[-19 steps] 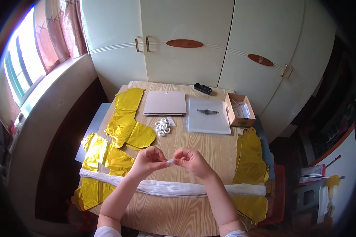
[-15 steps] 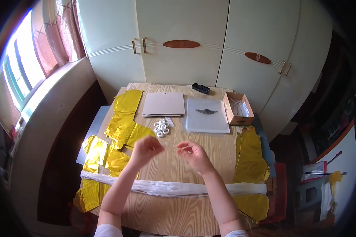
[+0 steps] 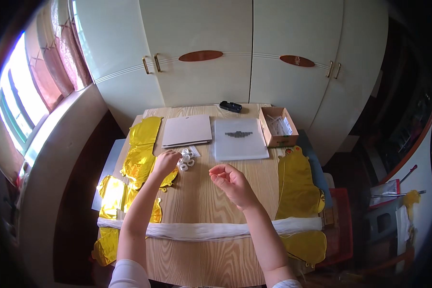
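White rings (image 3: 186,158): one pile on the wooden table (image 3: 201,206); overlap prevents an exact count. Your left hand (image 3: 167,162) is at the pile's left edge, partly obstructing it; whether its fingers grip a ring, I cannot tell. Your right hand (image 3: 231,185) is right of the rings and nearer you, thumb and fingertips slightly apart. One white strand bundle (image 3: 197,231) lies nearer you than the rings, crossed by both forearms. Beyond the rings: one grey board stack (image 3: 187,130); rightward, one clear bag stack (image 3: 240,147), one box (image 3: 282,141). Gold foil (image 3: 142,144) lies left.
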`<state>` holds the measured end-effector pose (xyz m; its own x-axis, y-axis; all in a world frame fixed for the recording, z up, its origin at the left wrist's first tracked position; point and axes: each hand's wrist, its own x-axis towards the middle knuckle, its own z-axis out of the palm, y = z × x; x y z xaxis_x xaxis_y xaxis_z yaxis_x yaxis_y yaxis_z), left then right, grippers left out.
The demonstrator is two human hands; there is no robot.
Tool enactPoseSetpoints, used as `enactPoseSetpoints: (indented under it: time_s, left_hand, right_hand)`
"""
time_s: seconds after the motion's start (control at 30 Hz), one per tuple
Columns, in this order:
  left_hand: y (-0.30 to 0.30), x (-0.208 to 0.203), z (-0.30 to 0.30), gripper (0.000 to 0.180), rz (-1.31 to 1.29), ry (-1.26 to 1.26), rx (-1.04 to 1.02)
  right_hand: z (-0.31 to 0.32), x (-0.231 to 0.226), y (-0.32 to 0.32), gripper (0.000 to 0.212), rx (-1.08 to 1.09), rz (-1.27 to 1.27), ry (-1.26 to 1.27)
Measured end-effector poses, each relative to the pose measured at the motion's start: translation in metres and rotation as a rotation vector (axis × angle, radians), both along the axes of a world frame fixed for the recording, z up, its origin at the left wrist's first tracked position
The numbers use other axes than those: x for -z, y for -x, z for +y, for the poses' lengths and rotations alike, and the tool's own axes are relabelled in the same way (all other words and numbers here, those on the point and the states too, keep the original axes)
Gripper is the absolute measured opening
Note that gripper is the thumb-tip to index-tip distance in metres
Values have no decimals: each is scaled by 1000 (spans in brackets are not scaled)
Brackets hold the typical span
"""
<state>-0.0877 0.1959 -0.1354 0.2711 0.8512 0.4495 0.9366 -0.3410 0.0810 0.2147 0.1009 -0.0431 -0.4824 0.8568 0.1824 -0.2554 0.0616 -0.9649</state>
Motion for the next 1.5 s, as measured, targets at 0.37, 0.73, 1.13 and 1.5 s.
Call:
enactPoseSetpoints:
  time_s: [0.37, 0.73, 1.13, 1.5]
  left_hand:
    - [1, 1, -3, 11, -23, -19, 122]
    - [-18, -17, -13, 44, -8, 49, 36]
    - [-20, 6, -15, 79, 93, 359, -25]
    - [-51, -50, -126, 32, -370, 241, 94]
  right_hand:
    - [2, 7, 4, 24, -3, 32, -37]
    - [1, 5, 2, 19, -11, 30, -9]
    - [2, 3, 0, 17, -31, 26, 56]
    - [-7, 4, 15, 16, 11, -387, -210]
